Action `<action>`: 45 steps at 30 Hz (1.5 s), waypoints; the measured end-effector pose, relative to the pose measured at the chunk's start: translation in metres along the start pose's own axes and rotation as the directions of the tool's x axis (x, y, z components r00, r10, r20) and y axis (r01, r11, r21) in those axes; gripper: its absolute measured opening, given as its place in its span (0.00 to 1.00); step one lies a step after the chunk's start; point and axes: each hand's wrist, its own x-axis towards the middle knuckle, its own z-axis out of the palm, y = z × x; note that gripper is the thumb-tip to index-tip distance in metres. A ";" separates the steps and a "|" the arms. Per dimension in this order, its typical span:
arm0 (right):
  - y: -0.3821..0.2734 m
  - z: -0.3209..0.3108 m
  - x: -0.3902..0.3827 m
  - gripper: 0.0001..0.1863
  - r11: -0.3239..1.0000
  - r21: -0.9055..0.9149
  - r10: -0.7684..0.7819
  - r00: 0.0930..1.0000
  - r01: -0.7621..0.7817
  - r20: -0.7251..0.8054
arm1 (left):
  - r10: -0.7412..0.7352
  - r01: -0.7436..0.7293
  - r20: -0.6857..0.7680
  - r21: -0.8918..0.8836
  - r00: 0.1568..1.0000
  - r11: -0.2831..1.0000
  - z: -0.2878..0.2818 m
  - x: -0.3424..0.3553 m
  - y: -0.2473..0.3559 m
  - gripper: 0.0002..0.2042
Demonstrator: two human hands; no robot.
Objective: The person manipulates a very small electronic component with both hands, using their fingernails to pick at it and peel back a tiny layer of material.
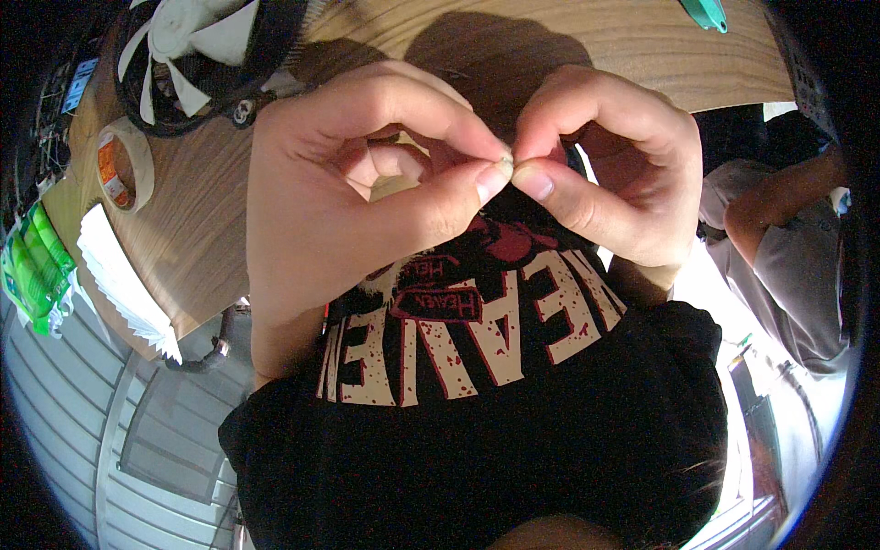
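Both hands are raised close together in front of my dark printed shirt point(587, 431), near the table's edge. The thumb and index finger of my left hand point(339, 183) are pinched, with a tiny pale bit point(508, 159) just showing at the tips. My right hand point(623, 165) pinches in the same way, its fingertips meeting the left ones at that bit. What the tiny thing is, I cannot make out; the fingertips cover most of it.
A fan with pale blades point(174, 37) lies on the wooden table point(202, 220) at the far left. Nearer stand a tape roll point(139, 165), a stack of white paper point(124, 275) and a green packet point(37, 266). A teal tool point(706, 13) lies far right. Another person point(779, 229) sits at the right.
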 end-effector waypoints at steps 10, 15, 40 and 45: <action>-0.002 0.002 0.000 0.05 0.996 0.078 0.038 0.999 -0.041 0.038 | 0.026 -0.029 0.080 0.034 0.996 0.999 -0.005 0.000 -0.002 0.07; 0.000 0.005 -0.001 0.05 0.997 0.068 0.032 0.999 -0.032 -0.006 | 0.059 -0.065 0.080 0.077 0.995 0.995 -0.005 -0.001 -0.002 0.07; 0.001 0.011 -0.002 0.04 0.998 -0.046 0.026 0.994 -0.031 -0.110 | -0.178 0.178 -0.019 -0.011 0.984 0.984 0.001 -0.003 0.006 0.05; -0.002 0.009 -0.004 0.04 0.995 -0.088 0.028 0.996 -0.036 -0.083 | -0.162 0.163 -0.053 0.009 0.985 0.987 0.008 -0.003 0.005 0.03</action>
